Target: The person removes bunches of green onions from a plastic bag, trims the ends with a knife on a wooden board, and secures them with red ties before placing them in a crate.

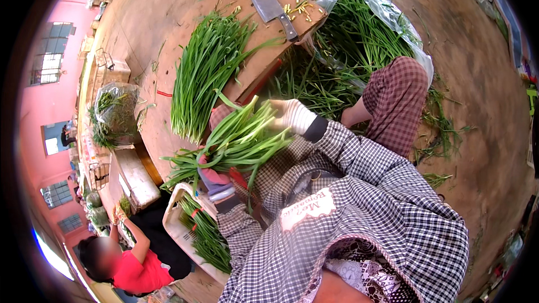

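Note:
My left hand (213,176), in a pink and purple glove, is closed around a loose bunch of garlic chives (240,134). The pale stem ends of the bunch point toward my right hand (292,115), which wears a white striped glove. My right fingers touch or sit just behind those stem ends; blur hides their grip. A larger pile of chives (210,67) lies on the wooden board (153,109) beyond the bunch. Near the board's far right corner rests a cleaver (269,6) with a dark handle, beside small cut stem pieces (301,10).
Right of the board is a clear plastic bag (404,21) full of chives, with loose leaves (311,80) below. A white plastic crate (170,219) at my left holds chive bundles (206,231) with red ties. A co-worker in a red shirt (137,271) handles greens nearby.

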A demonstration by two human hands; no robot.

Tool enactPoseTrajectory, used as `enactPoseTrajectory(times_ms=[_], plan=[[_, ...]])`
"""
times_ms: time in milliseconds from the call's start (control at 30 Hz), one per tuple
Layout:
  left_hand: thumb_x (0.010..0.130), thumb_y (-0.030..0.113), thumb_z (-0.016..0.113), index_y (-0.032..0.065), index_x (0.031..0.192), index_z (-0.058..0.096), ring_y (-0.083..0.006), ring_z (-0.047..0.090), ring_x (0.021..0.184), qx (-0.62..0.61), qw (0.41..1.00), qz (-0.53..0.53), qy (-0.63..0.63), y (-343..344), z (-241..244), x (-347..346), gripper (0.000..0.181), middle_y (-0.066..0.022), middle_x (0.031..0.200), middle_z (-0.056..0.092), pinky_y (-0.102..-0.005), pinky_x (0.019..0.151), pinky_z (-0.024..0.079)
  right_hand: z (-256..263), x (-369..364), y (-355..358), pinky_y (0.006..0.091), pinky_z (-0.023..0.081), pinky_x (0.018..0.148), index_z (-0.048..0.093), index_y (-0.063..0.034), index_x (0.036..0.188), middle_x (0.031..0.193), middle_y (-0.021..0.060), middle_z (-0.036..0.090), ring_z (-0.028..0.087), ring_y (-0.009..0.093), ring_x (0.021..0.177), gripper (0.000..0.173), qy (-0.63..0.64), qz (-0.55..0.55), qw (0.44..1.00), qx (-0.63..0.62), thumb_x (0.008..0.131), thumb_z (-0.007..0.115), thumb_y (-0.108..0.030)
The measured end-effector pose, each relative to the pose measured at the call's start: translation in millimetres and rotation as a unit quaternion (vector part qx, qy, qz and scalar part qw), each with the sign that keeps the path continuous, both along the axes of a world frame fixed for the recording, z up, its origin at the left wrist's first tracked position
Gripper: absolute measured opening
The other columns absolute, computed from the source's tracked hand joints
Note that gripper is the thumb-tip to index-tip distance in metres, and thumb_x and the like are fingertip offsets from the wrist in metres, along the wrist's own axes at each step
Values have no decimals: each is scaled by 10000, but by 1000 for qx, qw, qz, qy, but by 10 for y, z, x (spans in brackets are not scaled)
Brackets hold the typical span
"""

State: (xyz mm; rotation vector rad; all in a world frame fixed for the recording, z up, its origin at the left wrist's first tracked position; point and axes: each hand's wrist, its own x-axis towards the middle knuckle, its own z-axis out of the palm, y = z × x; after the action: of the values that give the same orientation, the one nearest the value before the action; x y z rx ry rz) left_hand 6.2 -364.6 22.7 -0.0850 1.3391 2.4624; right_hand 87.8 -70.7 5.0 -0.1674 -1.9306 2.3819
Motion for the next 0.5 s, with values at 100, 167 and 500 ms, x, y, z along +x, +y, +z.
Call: enactPoseTrajectory(times_ms=[100,167,500], plan=[[919,198,456,-19,1144,604,-304,622,1045,33,999,29,-24,-95,-129,5,346,-157,1134,643,-457,943,500,143,63,23,281,535,762,625,-11,1141,946,78,701,646,129,835,344,-49,0,999,1,812,617,-111],[923,192,450,-27,1140,604,-305,612,1065,0,999,51,-12,-165,-249,9,343,-164,1152,635,-464,957,490,241,146,121,276,538,709,669,-26,1115,887,75,711,654,130,760,324,-83,12,996,7,808,584,-83],[917,154,418,-29,1154,599,-318,604,1083,143,989,-16,-46,-277,-490,-164,350,-187,1178,621,-496,995,458,-75,552,1045,376,533,734,693,-43,1058,901,172,694,669,295,797,374,-157,-86,875,451,787,662,-299]])
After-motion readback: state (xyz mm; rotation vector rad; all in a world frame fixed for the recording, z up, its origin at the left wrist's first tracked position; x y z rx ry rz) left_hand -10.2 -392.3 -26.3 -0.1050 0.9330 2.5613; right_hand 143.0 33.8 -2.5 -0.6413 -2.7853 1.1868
